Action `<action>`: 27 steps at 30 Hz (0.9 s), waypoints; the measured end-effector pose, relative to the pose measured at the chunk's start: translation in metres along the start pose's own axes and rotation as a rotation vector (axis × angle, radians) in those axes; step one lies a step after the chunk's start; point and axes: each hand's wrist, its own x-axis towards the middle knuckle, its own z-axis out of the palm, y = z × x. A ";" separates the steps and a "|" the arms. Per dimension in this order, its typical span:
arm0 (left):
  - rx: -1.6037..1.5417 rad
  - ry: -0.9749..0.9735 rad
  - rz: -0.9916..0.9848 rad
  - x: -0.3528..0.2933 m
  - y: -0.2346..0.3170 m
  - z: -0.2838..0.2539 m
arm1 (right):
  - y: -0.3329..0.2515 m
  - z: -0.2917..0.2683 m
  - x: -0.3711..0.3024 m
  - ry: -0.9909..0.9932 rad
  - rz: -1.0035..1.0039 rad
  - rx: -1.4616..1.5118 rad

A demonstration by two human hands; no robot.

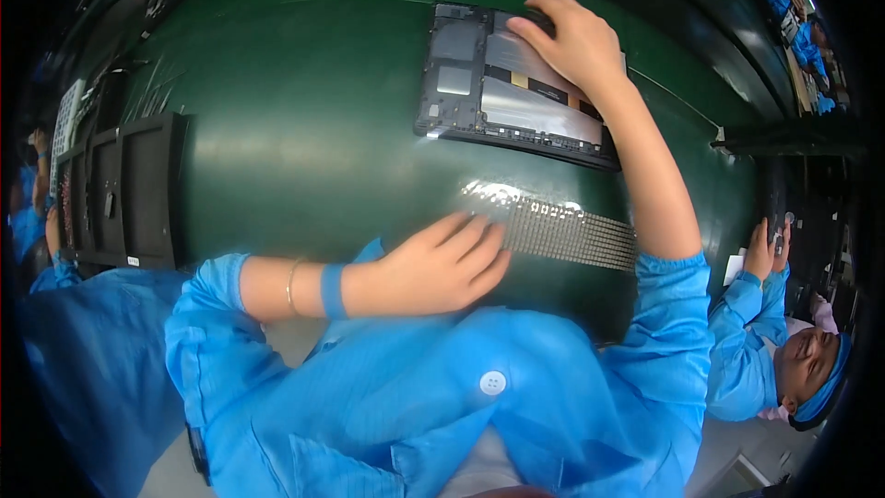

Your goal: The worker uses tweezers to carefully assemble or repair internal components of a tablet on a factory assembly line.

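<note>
A tablet (544,92) without its back cover lies on the green work mat, its silver battery and dark inner parts showing. My right hand (581,41) reaches over its far right corner, thumb on the inside and fingers over the far edge. Closer to me, a strip of small silver pieces in tight rows (576,232) lies flat, shiny at its left end. At that end is my left hand (447,263), palm down with fingers apart and fingertips on or just above the strip. Whether they pinch its edge is hidden.
The green mat (295,129) spreads around the tablet. At the left stands a black compartment tray (120,189) with small parts. A co-worker in blue (751,350) works at the right, with hands on a dark object. More people in blue are at the far right and far left.
</note>
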 end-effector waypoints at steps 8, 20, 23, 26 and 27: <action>0.021 -0.039 0.009 -0.007 -0.004 -0.007 | -0.030 0.001 -0.014 -0.197 0.042 -0.056; -0.072 -0.128 -0.125 -0.011 0.006 -0.004 | -0.044 -0.106 -0.091 0.133 0.070 0.277; -0.055 -0.086 -0.146 -0.011 0.005 -0.005 | -0.045 -0.132 -0.138 -0.002 0.288 0.677; -0.073 -0.094 -0.168 -0.014 0.005 -0.003 | -0.057 -0.121 -0.172 -0.055 0.507 1.206; -0.083 -0.105 -0.189 -0.013 0.004 -0.002 | -0.063 -0.118 -0.173 -0.161 0.623 1.206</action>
